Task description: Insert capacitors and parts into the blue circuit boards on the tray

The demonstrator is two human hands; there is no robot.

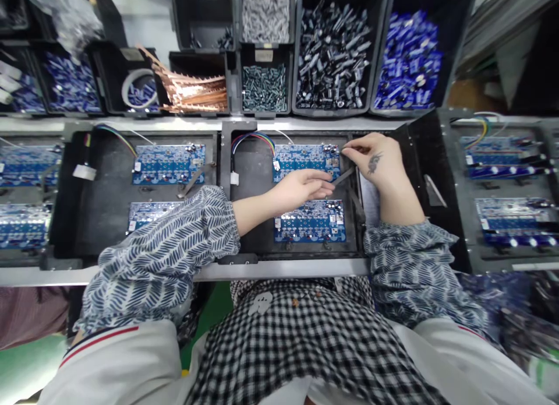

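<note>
In the head view, my left hand (302, 189) reaches over the gap between two blue circuit boards, its fingers stretched out. Its fingertips are at the lower end of a grey strip (344, 176); whether they touch it I cannot tell. My right hand (379, 160) has thumb and forefinger pinched together at the upper right corner of the upper circuit board (305, 154). Whatever is in that pinch is too small to make out. The lower circuit board (309, 221) lies in the same black fixture (253, 218), below my left hand.
Bins behind hold black capacitors (334, 55), blue capacitors (410, 61), small dark green parts (264, 87), grey parts (266, 14) and copper-coloured strips (196, 87). Neighbouring fixtures carry more circuit boards (170, 163). A raised black panel (425, 160) stands right of my right hand. Coloured wires (255, 138) arch over the fixture.
</note>
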